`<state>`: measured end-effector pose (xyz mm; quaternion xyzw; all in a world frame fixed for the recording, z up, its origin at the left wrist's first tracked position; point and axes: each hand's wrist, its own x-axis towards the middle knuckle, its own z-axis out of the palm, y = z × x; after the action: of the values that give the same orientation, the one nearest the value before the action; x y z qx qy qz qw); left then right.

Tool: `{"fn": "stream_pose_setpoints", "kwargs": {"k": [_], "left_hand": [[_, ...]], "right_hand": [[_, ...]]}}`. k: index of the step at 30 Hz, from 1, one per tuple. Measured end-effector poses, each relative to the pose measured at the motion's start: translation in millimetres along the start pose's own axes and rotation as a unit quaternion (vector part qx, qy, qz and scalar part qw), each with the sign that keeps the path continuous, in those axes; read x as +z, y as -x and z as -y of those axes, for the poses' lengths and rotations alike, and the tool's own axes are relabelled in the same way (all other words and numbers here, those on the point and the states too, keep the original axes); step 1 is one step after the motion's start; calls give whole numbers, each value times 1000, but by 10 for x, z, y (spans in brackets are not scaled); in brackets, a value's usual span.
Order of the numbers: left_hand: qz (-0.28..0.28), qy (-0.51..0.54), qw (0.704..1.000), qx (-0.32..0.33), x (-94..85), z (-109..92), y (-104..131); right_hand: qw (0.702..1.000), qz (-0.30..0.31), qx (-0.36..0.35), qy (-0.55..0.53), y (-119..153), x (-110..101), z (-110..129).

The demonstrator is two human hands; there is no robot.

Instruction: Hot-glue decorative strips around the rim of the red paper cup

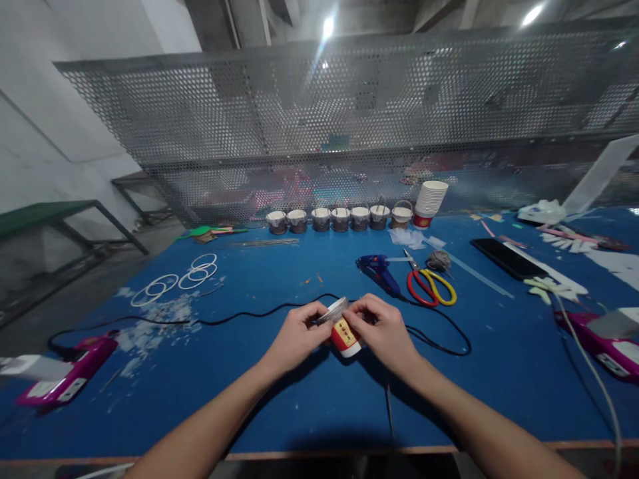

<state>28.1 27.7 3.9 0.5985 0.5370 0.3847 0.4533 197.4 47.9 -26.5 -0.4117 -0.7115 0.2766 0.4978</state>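
Observation:
A small paper cup point(345, 337), red and white with a yellow label, is held tilted over the near middle of the blue table. Grey material, perhaps cord or fabric, wraps its rim. My left hand point(300, 330) pinches the rim from the left. On the other side, my right hand point(382, 326) has thumb and fingers closed on the rim and the grey material. Beyond my right hand lie a blue glue gun point(379, 271), red-and-yellow scissors point(430, 287) and a ball of grey yarn point(438, 260).
Several wrapped cups point(340, 220) line the back beside a stack of paper cups point(430, 199). White rings point(198, 273) lie left, near a magenta power strip point(82, 369). A black cable point(259, 313) crosses the table. A phone point(509, 258) lies right; perforated metal screen point(319, 100) stands behind.

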Motion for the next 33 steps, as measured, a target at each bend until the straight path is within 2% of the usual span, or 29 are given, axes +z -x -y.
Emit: {"fn": "stream_pose_setpoints", "kwargs": {"k": [17, 28, 33], "left_hand": [[-21, -80, 996, 43, -7, 40, 2], [-11, -111, 992, 63, 17, 14, 0], [-28, -110, 992, 62, 19, 27, 6]], "right_hand": [[995, 29, -75, 55, 27, -32, 52], [996, 4, -64, 70, 34, 9, 34], [996, 1, -65, 63, 33, 12, 29]]}}
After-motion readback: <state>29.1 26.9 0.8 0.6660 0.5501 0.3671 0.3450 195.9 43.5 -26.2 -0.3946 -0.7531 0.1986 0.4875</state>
